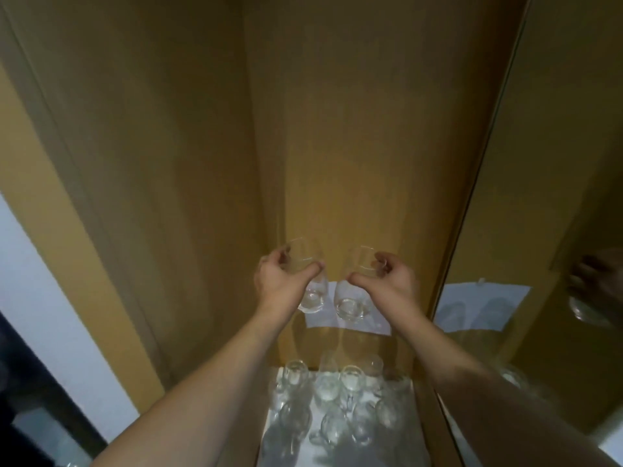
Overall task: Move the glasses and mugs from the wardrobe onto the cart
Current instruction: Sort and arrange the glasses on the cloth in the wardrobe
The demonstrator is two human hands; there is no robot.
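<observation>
Left hand gripping clear stemless glass, right hand gripping its twin

Ochre-brown wooden wardrobe panels are rising ahead of and above the hands, meeting in an inner corner. A glossy door panel to the right is mirroring the interior. A pale white wall is showing at far left. Dim warm light is falling throughout.
</observation>
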